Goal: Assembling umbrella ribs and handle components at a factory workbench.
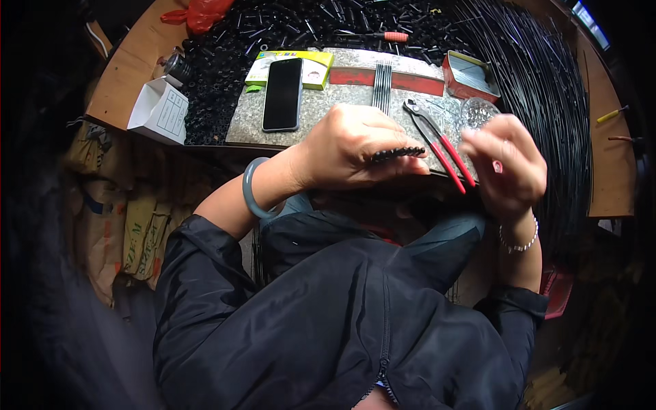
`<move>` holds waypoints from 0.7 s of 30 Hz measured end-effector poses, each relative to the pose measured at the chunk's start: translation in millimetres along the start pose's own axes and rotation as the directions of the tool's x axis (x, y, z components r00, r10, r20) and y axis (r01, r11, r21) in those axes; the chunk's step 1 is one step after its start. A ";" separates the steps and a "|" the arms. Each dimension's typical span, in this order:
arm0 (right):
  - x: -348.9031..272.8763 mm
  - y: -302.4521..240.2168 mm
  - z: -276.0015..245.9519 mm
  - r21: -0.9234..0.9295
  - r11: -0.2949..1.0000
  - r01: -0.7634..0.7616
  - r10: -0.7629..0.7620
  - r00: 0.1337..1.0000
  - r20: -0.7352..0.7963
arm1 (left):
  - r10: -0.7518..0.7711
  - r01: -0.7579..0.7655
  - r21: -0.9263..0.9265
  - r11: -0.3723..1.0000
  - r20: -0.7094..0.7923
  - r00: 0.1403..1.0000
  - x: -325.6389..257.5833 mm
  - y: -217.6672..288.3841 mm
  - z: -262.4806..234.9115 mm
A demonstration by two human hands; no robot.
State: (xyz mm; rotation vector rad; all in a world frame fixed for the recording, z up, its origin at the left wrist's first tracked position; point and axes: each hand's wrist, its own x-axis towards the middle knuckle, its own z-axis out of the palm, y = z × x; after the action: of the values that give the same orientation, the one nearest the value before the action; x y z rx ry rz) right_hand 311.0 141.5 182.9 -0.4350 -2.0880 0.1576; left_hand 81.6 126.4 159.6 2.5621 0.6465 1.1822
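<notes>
My left hand point(365, 140) is closed round a flat row of several thin metal rods point(383, 83). The rods' dark ends point(398, 154) stick out side by side on the near side of the hand, and their silvery lengths run away from me over the metal plate. To the right my right hand point(509, 160) is raised with its fingers curled together; what they hold, if anything, I cannot make out. Between the hands, red-handled cutting pliers point(441, 143) lie on the plate, jaws pointing away. A clear round dish point(478, 109) of small pieces is just beyond my right hand.
A smartphone point(283, 94) leans on a yellow-green box point(318, 72). Behind are a red bar point(348, 75) and an open red box point(471, 75). Black small parts point(294, 27) heap at the back, long dark rods point(540, 82) at right, a white carton point(160, 113) at left.
</notes>
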 end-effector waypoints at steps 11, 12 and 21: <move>-3.1 -26.7 -3.7 -0.201 0.977 0.066 -0.065 0.998 0.010 | 0.015 -0.014 -0.025 1.000 0.019 1.000 5.6 -0.6 6.4; -3.3 -26.7 -3.5 -0.192 0.979 0.073 -0.073 0.997 0.008 | 0.027 -0.027 -0.012 1.000 0.016 1.000 5.7 -0.8 6.5; 9.9 -19.7 -3.9 -0.285 0.932 0.222 -0.226 0.974 0.021 | 0.117 -0.114 0.032 0.993 -0.073 0.991 8.5 -4.6 12.5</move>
State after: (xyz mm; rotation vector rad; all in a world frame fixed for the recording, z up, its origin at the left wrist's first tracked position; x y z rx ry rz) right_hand 304.8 126.6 198.4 -0.3631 -2.1376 -0.2853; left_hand 94.7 134.1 155.3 2.6210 0.5403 1.3199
